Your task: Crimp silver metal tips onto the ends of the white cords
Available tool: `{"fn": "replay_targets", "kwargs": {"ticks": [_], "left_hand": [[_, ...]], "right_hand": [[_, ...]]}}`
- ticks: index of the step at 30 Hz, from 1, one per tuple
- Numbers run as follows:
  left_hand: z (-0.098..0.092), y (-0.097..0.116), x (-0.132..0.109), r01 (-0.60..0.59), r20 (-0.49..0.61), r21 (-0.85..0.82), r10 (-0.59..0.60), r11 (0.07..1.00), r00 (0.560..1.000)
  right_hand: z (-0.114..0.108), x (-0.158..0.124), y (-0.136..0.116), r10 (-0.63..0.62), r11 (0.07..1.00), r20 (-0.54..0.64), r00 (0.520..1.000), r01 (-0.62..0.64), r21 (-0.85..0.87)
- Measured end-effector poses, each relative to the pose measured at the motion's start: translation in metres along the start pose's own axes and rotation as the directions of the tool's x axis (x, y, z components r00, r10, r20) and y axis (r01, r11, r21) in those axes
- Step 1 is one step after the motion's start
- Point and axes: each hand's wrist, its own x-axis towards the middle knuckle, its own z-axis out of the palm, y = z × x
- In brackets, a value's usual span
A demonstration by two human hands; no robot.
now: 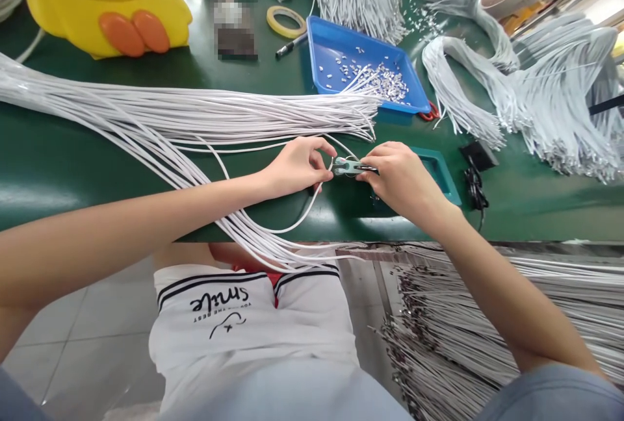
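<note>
My left hand (301, 164) pinches a white cable (305, 216) near its end, thumb and fingers pressed together just left of a small tool. That tool looks like pliers with a pale green head (347, 166), and its jaws meet the cable end. My right hand (402, 174) is closed around the dark handles, mostly hidden by the fingers. A thick bundle of white cables (234, 109) crosses the table from the left. Several strands hang in a loop over the front edge, below my left forearm.
A blue tray (336, 70) with small silvery pieces stands behind my hands. Right of my right hand is a green tray (451, 184), then a black adapter (480, 156). Farther back lie yellow tape (286, 22), a pen (291, 46) and heaped cables (550, 93). A yellow duck-shaped object (104, 12) stands left.
</note>
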Motion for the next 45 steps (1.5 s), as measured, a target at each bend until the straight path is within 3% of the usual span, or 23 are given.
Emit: {"fn": "replay_targets", "kwargs": {"ticks": [11, 20, 30, 32, 34, 36, 38, 41, 45], "left_hand": [[0.002, 0.001, -0.002, 0.01, -0.044, -0.049, -0.013, 0.999, 0.999], [-0.001, 0.0, -0.002, -0.02, -0.008, -0.015, 0.019, 1.0, 1.0], [0.001, 0.005, -0.004, 0.033, -0.058, -0.123, -0.04, 0.992, 0.998], [0.001, 0.009, -0.005, 0.064, -0.059, -0.215, -0.079, 0.974, 0.995], [0.0, 0.011, -0.005, 0.066, -0.021, -0.329, -0.077, 0.942, 0.997], [-0.002, 0.012, -0.004, 0.061, 0.018, -0.441, -0.06, 0.895, 0.998], [-0.005, 0.012, -0.003, 0.065, 0.034, -0.524, -0.056, 0.849, 0.998], [-0.011, 0.013, 0.0, 0.068, 0.032, -0.605, -0.061, 0.793, 0.998], [-0.018, 0.014, 0.003, 0.088, 0.077, -0.692, -0.047, 0.717, 0.996]], "right_hand": [[0.001, 0.004, -0.009, 0.063, 0.994, -0.02, 0.998, -0.06, 0.096], [0.002, 0.002, 0.012, 0.288, 0.933, -0.101, 0.952, -0.255, 0.256], [0.007, -0.012, 0.041, 0.305, 0.928, -0.248, 0.919, -0.228, 0.295], [0.002, -0.015, 0.037, 0.307, 0.932, -0.369, 0.877, -0.197, 0.305], [0.0, -0.015, 0.022, 0.346, 0.909, -0.544, 0.765, -0.13, 0.395], [0.006, -0.01, -0.002, 0.404, 0.821, -0.639, 0.655, 0.048, 0.568], [0.019, 0.001, -0.027, 0.449, 0.729, -0.664, 0.598, 0.184, 0.659], [0.041, 0.019, -0.051, 0.45, 0.576, -0.596, 0.665, 0.294, 0.763], [0.054, 0.028, -0.058, 0.391, 0.348, -0.492, 0.778, 0.37, 0.861]]}}
